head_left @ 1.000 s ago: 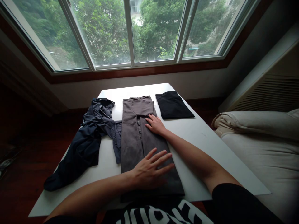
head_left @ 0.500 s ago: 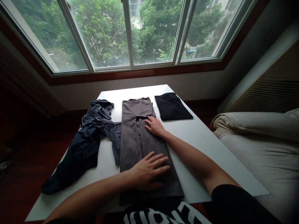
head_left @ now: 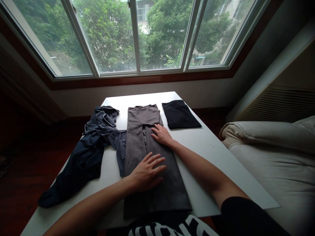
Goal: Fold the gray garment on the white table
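A grey garment [head_left: 142, 131] lies folded into a long strip down the middle of the white table [head_left: 211, 147]. My left hand [head_left: 145, 173] rests flat on its near half, fingers spread. My right hand [head_left: 161, 135] lies flat on its right edge further up, fingers stretched out. Neither hand holds anything. A crumpled dark navy garment [head_left: 86, 157] lies to the left, touching the grey one. A folded black garment [head_left: 179, 114] sits at the far right of the table.
A pale cushioned sofa [head_left: 270, 154] stands close to the table's right side. A wide window [head_left: 137, 32] runs along the far wall behind the table. Dark wooden floor lies to the left.
My left hand has slid to the left and a little further up the grey garment. My right hand has stayed in place. The view has tipped slightly.
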`<state>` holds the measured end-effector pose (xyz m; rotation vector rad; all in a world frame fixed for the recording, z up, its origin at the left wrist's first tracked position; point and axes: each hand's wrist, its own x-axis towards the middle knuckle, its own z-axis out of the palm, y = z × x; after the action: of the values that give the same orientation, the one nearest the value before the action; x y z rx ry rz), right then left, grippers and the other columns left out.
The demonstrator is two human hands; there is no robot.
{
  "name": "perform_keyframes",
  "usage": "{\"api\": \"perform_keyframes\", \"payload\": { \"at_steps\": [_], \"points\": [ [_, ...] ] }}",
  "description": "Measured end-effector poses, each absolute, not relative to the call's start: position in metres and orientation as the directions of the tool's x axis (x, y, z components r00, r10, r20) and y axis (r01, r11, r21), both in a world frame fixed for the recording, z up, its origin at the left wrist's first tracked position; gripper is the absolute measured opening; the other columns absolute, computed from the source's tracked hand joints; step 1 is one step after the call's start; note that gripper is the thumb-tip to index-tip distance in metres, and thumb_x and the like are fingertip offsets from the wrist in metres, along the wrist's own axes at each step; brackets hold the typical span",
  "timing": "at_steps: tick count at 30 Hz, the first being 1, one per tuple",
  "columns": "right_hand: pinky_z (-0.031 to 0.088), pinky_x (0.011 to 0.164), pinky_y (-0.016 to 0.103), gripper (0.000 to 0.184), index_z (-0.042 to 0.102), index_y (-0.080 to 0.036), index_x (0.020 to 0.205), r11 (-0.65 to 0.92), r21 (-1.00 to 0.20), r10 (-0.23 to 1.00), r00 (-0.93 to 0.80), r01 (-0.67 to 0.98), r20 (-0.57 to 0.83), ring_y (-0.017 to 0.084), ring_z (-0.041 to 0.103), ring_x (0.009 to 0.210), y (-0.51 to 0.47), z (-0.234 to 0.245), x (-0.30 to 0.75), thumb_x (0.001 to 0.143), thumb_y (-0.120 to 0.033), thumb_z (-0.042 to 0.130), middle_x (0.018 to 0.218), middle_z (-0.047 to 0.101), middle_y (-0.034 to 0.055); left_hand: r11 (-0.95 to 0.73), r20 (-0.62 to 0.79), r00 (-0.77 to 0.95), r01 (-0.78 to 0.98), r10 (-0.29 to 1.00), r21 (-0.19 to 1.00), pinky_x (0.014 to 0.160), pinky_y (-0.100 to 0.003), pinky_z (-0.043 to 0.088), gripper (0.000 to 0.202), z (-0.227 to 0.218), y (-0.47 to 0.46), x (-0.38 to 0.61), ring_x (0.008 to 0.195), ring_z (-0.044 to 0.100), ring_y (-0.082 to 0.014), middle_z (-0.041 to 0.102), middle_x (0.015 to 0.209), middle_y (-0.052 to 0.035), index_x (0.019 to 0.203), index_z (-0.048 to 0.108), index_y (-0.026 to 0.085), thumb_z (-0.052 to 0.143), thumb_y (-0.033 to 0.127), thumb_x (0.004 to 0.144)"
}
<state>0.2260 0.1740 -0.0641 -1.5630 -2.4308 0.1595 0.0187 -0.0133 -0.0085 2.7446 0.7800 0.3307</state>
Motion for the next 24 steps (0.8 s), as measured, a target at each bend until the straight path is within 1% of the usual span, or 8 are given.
{"api": "perform_keyframes", "payload": {
  "at_steps": [2, 5, 6, 8, 11, 14, 19, 24],
  "points": [
    [0.027, 0.130, 0.055, 0.056, 0.056, -0.025, 0.157, 0.416, -0.225, 0.908, -0.390, 0.881, 0.151, 0.032, 0.030, 0.162, 0.175, -0.067, 0.226, 0.108, -0.052, 0.051, 0.173, 0.038, 0.0127, -0.763, 0.148, 0.761, 0.576, 0.631, 0.294, 0.134, -0.060, 0.022, 0.052, -0.011, 0.003, 0.006, 0.161, 0.033, -0.0328, 0.043, 0.171, -0.0100, 0.154, 0.057, 0.026, 0.058, 0.045, 0.106],
    [0.026, 0.131, 0.055, 0.056, 0.056, -0.024, 0.157, 0.419, -0.232, 0.906, -0.389, 0.878, 0.164, 0.033, 0.031, 0.162, 0.177, -0.071, 0.227, 0.108, -0.052, 0.052, 0.173, 0.038, 0.0128, -0.627, 0.155, 0.610, 0.728, 0.777, 0.277, 0.133, -0.062, 0.025, 0.050, -0.020, 0.026, -0.011, 0.161, 0.034, -0.0330, 0.042, 0.172, -0.0109, 0.153, 0.058, 0.026, 0.059, 0.042, 0.106],
    [0.026, 0.131, 0.055, 0.056, 0.056, -0.024, 0.157, 0.424, -0.234, 0.904, -0.394, 0.875, 0.168, 0.033, 0.030, 0.162, 0.178, -0.072, 0.227, 0.108, -0.052, 0.052, 0.173, 0.038, 0.0128, -0.584, 0.149, 0.566, 0.764, 0.811, 0.274, 0.133, -0.062, 0.026, 0.051, -0.024, 0.031, -0.015, 0.161, 0.034, -0.0332, 0.042, 0.171, -0.0118, 0.154, 0.057, 0.025, 0.058, 0.043, 0.106],
    [0.025, 0.131, 0.055, 0.056, 0.056, -0.024, 0.157, 0.432, -0.237, 0.900, -0.401, 0.870, 0.170, 0.033, 0.030, 0.162, 0.179, -0.073, 0.227, 0.108, -0.052, 0.052, 0.173, 0.038, 0.0125, -0.542, 0.119, 0.531, 0.797, 0.839, 0.266, 0.132, -0.063, 0.027, 0.056, -0.031, 0.036, -0.017, 0.161, 0.034, -0.0339, 0.041, 0.172, -0.0132, 0.158, 0.053, 0.024, 0.057, 0.047, 0.107],
    [0.025, 0.131, 0.055, 0.056, 0.056, -0.025, 0.157, 0.430, -0.240, 0.901, -0.399, 0.870, 0.169, 0.033, 0.030, 0.162, 0.180, -0.074, 0.228, 0.108, -0.052, 0.053, 0.173, 0.037, 0.0122, -0.586, 0.091, 0.584, 0.771, 0.806, 0.249, 0.133, -0.062, 0.024, 0.068, -0.037, 0.032, -0.014, 0.163, 0.029, -0.0336, 0.035, 0.175, -0.0129, 0.166, 0.042, 0.024, 0.057, 0.052, 0.106],
    [0.025, 0.131, 0.055, 0.055, 0.057, -0.026, 0.156, 0.429, -0.239, 0.901, -0.397, 0.871, 0.174, 0.033, 0.030, 0.162, 0.180, -0.073, 0.228, 0.108, -0.052, 0.053, 0.174, 0.037, 0.0121, -0.657, 0.090, 0.657, 0.716, 0.749, 0.237, 0.134, -0.061, 0.021, 0.073, -0.036, 0.025, -0.009, 0.165, 0.023, -0.0330, 0.028, 0.178, -0.0119, 0.170, 0.034, 0.026, 0.057, 0.054, 0.106],
    [0.025, 0.131, 0.054, 0.056, 0.056, -0.025, 0.157, 0.427, -0.241, 0.903, -0.397, 0.871, 0.167, 0.033, 0.030, 0.162, 0.179, -0.072, 0.228, 0.108, -0.052, 0.053, 0.173, 0.037, 0.0123, -0.757, 0.101, 0.758, 0.614, 0.645, 0.225, 0.134, -0.063, 0.017, 0.077, -0.028, 0.014, -0.003, 0.167, 0.017, -0.0356, 0.019, 0.180, -0.0131, 0.172, 0.029, 0.027, 0.056, 0.057, 0.106],
    [0.025, 0.131, 0.054, 0.056, 0.057, -0.025, 0.157, 0.423, -0.247, 0.905, -0.392, 0.872, 0.166, 0.033, 0.031, 0.162, 0.178, -0.071, 0.228, 0.108, -0.051, 0.053, 0.174, 0.037, 0.0123, -0.846, 0.065, 0.867, 0.462, 0.494, 0.265, 0.134, -0.063, 0.014, 0.077, -0.021, -0.003, 0.008, 0.167, 0.018, -0.0362, 0.022, 0.180, -0.0127, 0.172, 0.030, 0.026, 0.054, 0.059, 0.106]
  ]
}}
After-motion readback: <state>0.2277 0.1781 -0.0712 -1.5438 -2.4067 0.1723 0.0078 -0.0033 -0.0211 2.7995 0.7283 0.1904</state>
